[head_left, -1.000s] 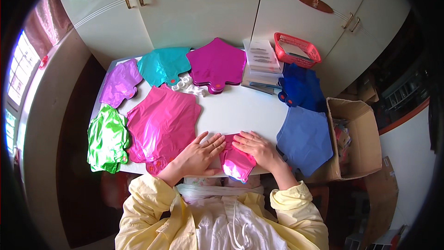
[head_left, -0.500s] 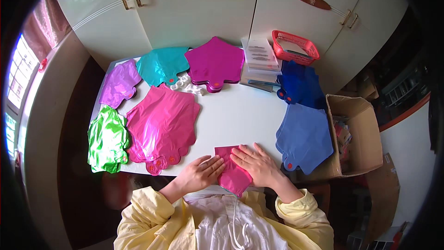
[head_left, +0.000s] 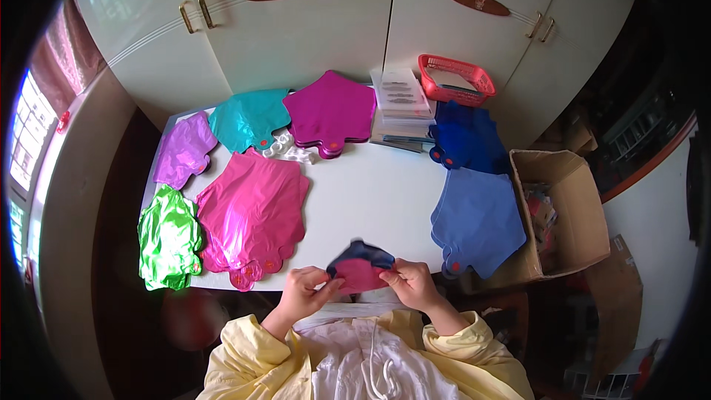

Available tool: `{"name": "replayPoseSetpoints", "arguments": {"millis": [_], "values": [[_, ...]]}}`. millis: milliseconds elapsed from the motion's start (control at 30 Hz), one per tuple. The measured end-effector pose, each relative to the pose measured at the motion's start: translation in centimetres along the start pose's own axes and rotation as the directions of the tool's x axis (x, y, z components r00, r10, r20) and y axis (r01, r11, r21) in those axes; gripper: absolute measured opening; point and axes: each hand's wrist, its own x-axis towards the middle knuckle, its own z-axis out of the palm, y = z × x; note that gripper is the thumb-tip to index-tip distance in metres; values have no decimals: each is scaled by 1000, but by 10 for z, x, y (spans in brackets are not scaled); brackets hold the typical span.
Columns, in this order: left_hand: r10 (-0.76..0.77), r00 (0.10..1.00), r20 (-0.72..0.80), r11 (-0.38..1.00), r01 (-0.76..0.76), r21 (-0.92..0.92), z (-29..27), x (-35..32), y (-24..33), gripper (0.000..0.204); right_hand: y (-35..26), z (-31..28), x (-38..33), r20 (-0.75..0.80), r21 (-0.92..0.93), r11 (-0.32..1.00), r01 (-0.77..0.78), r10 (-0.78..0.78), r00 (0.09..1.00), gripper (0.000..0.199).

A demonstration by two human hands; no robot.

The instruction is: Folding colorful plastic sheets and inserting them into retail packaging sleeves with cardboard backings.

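Observation:
Just off the table's near edge, I hold a small folded sheet of foil [head_left: 358, 275], pink on the face toward me with a dark blue layer showing along its far side; it looks like flat foil balloons folded together. My left hand [head_left: 306, 294] pinches its left end between thumb and fingers. Its right end is gripped the same way by my right hand [head_left: 415, 286]. To the left lies a stack of flat pink star-shaped foil balloons [head_left: 255, 204], and to the right a blue-grey stack [head_left: 478, 218].
Around the white table [head_left: 363, 200] lie foil stacks in green [head_left: 169, 241], lilac [head_left: 185, 150], teal [head_left: 250, 120], magenta [head_left: 331, 110] and dark blue [head_left: 468, 133]. White ribbon [head_left: 287, 150], papers [head_left: 402, 95] and a red basket [head_left: 480, 87] sit farther back. A cardboard box [head_left: 574, 215] adjoins the right side.
Both hands were pressing the pink foil flat at the table edge; now they have lifted it and tipped it up, showing a dark blue layer. The view has shifted slightly.

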Motion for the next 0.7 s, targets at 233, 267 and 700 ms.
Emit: {"name": "replayPoseSetpoints", "arguments": {"millis": [233, 267, 700], "values": [[-362, 932, 35, 614, 267, -743, 23, 4, -6, 15, 6, 7, -3, 21, 217, 958, -188, 188, 982, 16], [-368, 929, 31, 605, 264, -751, 24, 3, -7, 16, 4, 4, -2, 60, 237, 941, -242, 235, 970, 14], [-370, 918, 144, 531, 336, -778, 19, 11, -15, 9, -3, -11, 19, 10, 163, 962, -221, 222, 975, 20]]}}
